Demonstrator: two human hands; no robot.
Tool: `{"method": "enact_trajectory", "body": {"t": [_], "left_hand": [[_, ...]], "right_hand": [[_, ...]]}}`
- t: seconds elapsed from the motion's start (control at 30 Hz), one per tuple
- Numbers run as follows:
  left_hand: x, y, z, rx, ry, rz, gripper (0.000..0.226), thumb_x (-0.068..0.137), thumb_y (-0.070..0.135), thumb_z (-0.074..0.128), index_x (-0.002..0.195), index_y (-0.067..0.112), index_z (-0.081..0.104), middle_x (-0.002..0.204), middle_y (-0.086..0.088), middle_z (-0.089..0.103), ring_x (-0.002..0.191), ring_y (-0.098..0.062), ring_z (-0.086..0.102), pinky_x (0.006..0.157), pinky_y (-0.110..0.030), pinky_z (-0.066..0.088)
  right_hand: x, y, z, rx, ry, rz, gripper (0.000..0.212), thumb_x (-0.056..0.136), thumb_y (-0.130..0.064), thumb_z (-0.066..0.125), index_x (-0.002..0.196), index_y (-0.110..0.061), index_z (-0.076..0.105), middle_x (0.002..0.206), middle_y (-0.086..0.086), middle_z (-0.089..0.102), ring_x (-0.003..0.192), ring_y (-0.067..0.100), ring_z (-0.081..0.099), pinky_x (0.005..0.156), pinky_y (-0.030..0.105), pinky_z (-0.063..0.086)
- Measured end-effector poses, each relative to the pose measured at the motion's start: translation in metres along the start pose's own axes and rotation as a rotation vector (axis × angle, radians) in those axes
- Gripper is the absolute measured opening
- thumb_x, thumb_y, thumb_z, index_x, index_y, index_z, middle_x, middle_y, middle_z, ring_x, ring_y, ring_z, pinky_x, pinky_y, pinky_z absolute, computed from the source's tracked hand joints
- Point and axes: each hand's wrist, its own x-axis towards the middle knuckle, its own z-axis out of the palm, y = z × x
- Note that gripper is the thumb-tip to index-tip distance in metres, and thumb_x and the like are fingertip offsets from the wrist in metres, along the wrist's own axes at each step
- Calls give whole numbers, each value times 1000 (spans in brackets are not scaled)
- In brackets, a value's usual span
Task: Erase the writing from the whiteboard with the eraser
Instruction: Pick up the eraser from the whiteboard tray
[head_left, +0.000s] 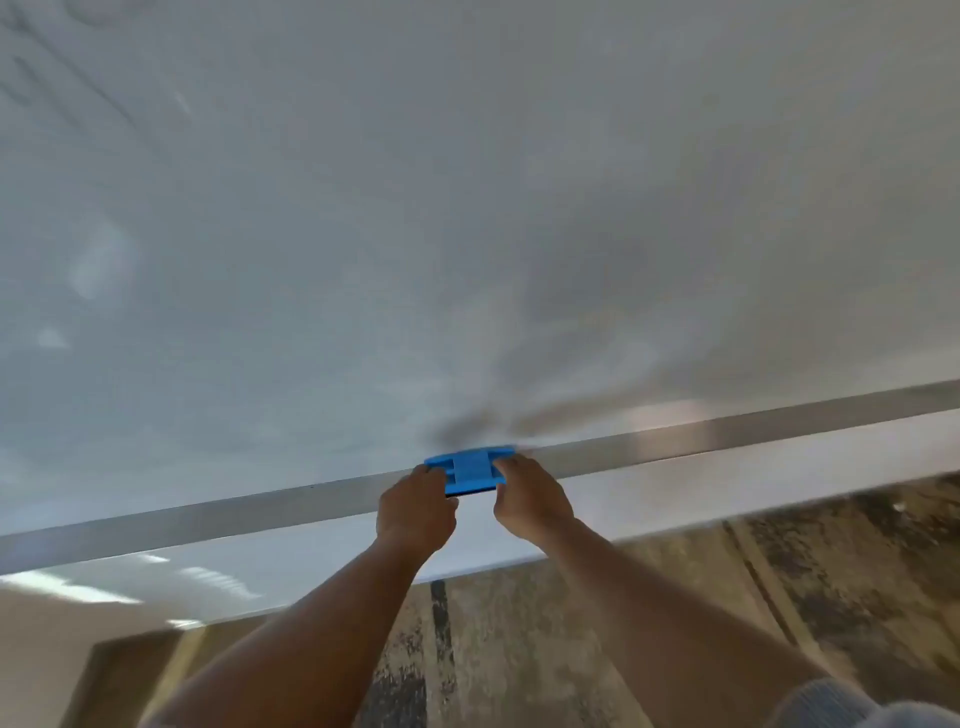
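The whiteboard (467, 208) fills most of the view, its surface smeared grey. Faint dark strokes of writing (47, 67) remain at its upper left, blurred. A blue eraser (471, 467) rests at the board's lower edge, against the metal frame strip (208, 512). My left hand (415, 512) grips the eraser's left end and my right hand (530, 496) grips its right end, fingers curled over it. A dark smudge (467, 426) lies on the board just above the eraser.
Below the metal strip runs a white ledge (675, 483). Under it is a mottled brown and black floor (779, 597). A brown panel (119, 686) shows at the bottom left, a grey sleeve (852, 706) at the bottom right.
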Motion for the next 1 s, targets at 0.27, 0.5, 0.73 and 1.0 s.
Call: {"method": "enact_trajectory", "body": {"t": [0.27,0.5,0.73,1.0], "left_hand": [[25,8,28,-180,-56,-125,31,95,41,61,119,22,66,115,4,63,94,-15,65,77,-27,53],[39,15,34,-459,-101,-311,38,103,37,46,89,9,68,78,-5,62,70,-19,58,63,-30,42],[21,10,24,-512,-18,-327,32,102,35,50,107,12,73,89,-5,67,72,-16,60,56,-26,45],[-11,0,-16,-463,72,-245,31,98,40,56,112,19,73,109,-3,71,84,-18,64,69,-27,51]], "right_hand": [[12,11,19,21,1,45,38,93,-14,54,130,-19,48,122,8,51,101,25,60,85,33,55],[21,7,26,70,19,34,37,92,-16,56,129,-19,53,119,11,48,91,26,61,82,35,56],[3,5,12,58,133,-93,37,89,-27,68,124,-20,55,117,3,59,103,23,60,89,32,51],[-15,-9,-14,-117,187,-331,48,89,-37,68,129,-17,53,118,0,61,108,22,54,89,37,47]]}}
